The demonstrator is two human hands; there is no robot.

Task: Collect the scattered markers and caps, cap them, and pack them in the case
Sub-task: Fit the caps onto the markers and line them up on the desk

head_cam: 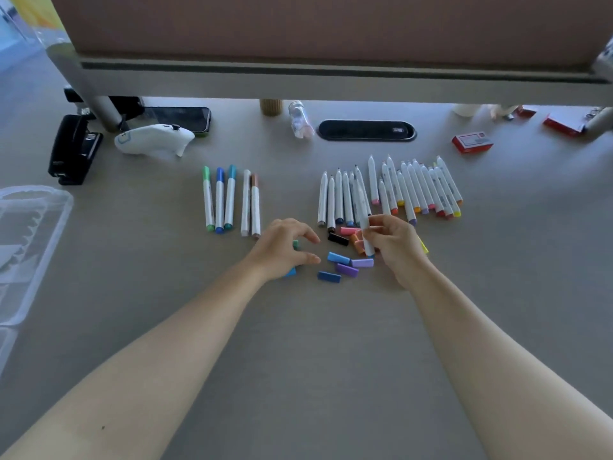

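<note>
Right hand (393, 244) pinches an uncapped marker (364, 227), tip far, ready for capping. Left hand (285, 247) hovers, fingers loosely curled, over near caps (338, 258), seemingly choosing. Case (30, 247) sits far left.

I see an office desk: a black stapler (73, 148) left of the oval black cable grommet (367, 130), brown fabric partition (331, 24) behind it.

Loose caps (345, 263) before uncapped markers (414, 190), case (49, 207) far left
</note>
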